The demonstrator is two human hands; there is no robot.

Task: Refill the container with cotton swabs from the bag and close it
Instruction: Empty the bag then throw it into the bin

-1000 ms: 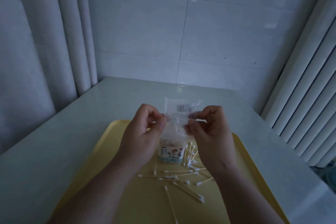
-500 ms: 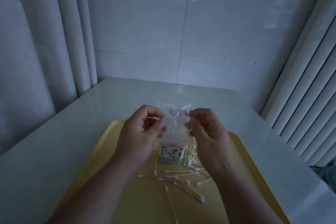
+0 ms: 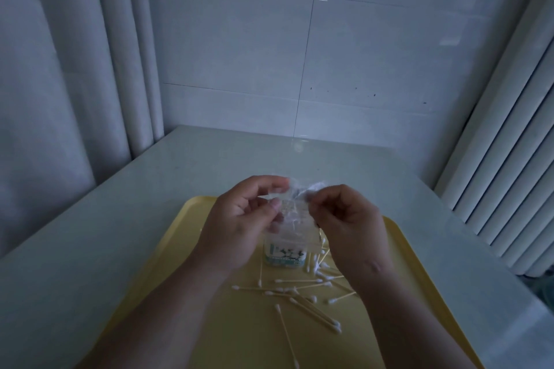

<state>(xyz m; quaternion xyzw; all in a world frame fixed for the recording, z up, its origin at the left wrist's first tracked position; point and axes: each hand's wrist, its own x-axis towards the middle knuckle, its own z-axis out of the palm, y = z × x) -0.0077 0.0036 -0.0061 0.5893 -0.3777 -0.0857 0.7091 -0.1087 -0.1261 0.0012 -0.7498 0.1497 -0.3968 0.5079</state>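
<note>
A clear plastic bag (image 3: 295, 207) hangs crumpled between both hands above the yellow tray (image 3: 168, 243). My left hand (image 3: 239, 222) pinches its left edge and my right hand (image 3: 347, 225) pinches its right edge. Directly under the bag stands the small clear container (image 3: 284, 255) with a green and white label, its top hidden by the bag. Several cotton swabs (image 3: 302, 290) lie scattered on the tray in front of and to the right of the container.
The tray rests on a pale table (image 3: 120, 204) set in a corner. A tiled wall (image 3: 299, 54) stands behind, a curtain (image 3: 60, 69) hangs on the left and vertical blinds (image 3: 509, 159) on the right.
The bag has been squeezed smaller and lowered toward the container. Both hands have come closer together, crumpling its top edge.
</note>
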